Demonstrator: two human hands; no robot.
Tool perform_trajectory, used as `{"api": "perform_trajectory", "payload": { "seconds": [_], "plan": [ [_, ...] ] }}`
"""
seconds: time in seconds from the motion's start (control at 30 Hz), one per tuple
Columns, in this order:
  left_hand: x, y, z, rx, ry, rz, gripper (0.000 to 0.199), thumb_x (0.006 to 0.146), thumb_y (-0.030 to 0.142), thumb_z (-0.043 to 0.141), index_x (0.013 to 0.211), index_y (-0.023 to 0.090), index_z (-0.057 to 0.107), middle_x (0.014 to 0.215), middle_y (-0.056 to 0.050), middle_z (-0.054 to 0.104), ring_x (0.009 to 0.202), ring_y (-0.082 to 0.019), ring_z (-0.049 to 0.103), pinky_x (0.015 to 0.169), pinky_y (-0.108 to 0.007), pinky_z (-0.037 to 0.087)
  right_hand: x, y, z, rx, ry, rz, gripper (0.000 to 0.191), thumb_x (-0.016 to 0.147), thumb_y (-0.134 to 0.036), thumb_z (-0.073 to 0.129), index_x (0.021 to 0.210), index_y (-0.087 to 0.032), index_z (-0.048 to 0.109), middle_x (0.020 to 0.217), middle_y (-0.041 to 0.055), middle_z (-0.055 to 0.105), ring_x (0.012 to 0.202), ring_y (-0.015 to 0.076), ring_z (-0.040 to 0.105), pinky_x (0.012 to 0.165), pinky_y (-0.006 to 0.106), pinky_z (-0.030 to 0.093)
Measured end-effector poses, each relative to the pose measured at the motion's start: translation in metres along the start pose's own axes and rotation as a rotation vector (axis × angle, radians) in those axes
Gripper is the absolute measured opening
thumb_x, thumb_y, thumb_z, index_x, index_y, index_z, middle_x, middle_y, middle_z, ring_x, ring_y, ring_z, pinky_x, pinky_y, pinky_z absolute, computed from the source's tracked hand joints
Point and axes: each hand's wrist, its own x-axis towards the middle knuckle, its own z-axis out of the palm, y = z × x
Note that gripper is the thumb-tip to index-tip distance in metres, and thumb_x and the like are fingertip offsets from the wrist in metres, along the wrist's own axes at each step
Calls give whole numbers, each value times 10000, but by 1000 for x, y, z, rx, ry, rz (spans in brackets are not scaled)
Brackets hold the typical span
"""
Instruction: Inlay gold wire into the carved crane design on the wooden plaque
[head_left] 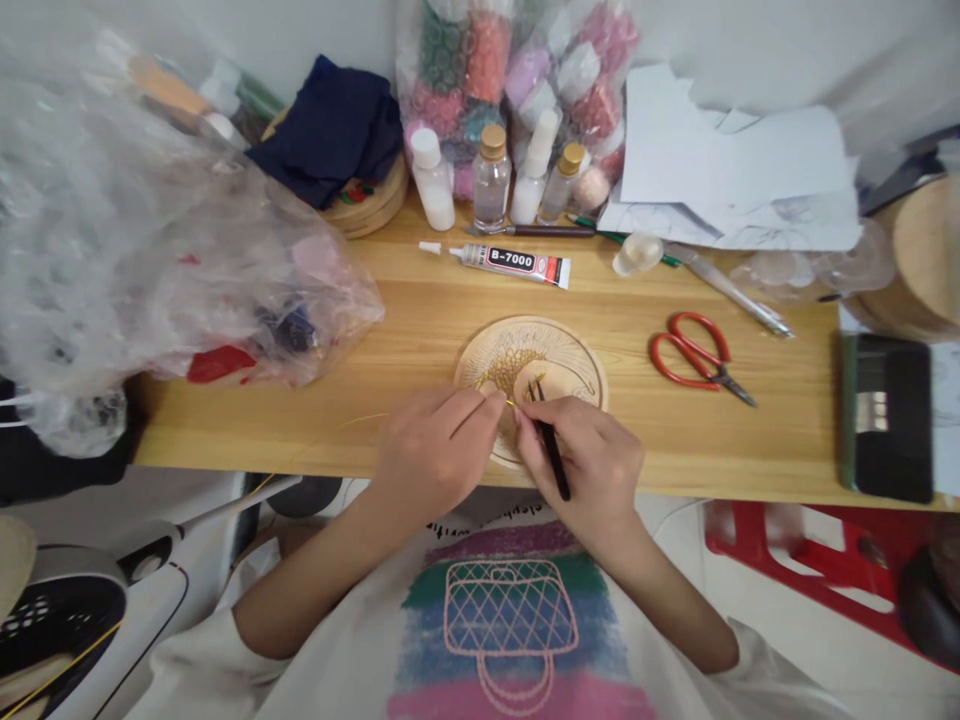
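Fingers (pixel 493 402) with yellow wire (pixel 510 403) between

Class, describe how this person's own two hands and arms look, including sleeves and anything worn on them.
The left hand and right hand are bare, without gloves; no watch or bracelet shows. The forearms are uncovered up to loose, plain whitish sleeves, which end around the elbows.

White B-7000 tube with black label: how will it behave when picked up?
The tube likely dents under a squeeze; the body looks soft and thin. It may ooze: the small white conical cap lies apart from its nozzle. The flattened tail end should resist rolling.
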Motion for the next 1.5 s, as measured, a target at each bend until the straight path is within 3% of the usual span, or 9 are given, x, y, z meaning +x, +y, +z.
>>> {"api": "perform_trajectory", "payload": {
  "seconds": [0.4, 0.67, 1.2, 1.33, 1.5],
  "plan": [
    [4, -7, 1, -21, 18, 107, 104, 960, 104, 522, 980, 122, 622, 817, -37, 737, 700, -159, 681, 623, -300, 533, 5, 1, 1, -101, -32, -70, 141, 932, -187, 579, 829, -170, 675, 698, 15, 717, 630, 139, 657, 579, 264, 489],
    [-3, -10, 0, -17, -47, 16, 126, 979, 141, 521, 1004, 143, 645, 828, -22, 741, 717, -151, 685, 633, -277, 531, 1, -6, 10, -82, 12, 43, 115, 916, -178, 604, 836, -153, 682, 659, 7, 697, 592, 122, 648, 553, 242, 494],
    [-11, -10, 11, -32, 66, -28, 51, 952, 132, 583, 952, 145, 632, 703, -2, 682, 617, -142, 632, 547, -287, 466, 0, -15, 16, -92, 26, 93, 74, 891, -168, 634, 830, -145, 669, 678, 25, 709, 596, 135, 655, 553, 255, 504],
    [-12, -16, 13, -47, 68, -24, 56, 932, 112, 607, 906, 148, 641, 710, -11, 691, 630, -146, 637, 570, -285, 479, 3, 1, 7, -45, 31, 76, 54, 897, -167, 614, 885, -185, 663, 769, 25, 742, 691, 145, 697, 631, 260, 540],
    [-12, -27, 17, -68, 94, -9, 61, 929, 119, 616, 915, 156, 663, 770, -22, 717, 691, -141, 664, 620, -264, 517, 14, 43, -7, -217, 203, 167, 130, 878, -229, 607, 984, -202, 677, 839, 49, 742, 792, 202, 704, 705, 343, 564]
  ]
}}
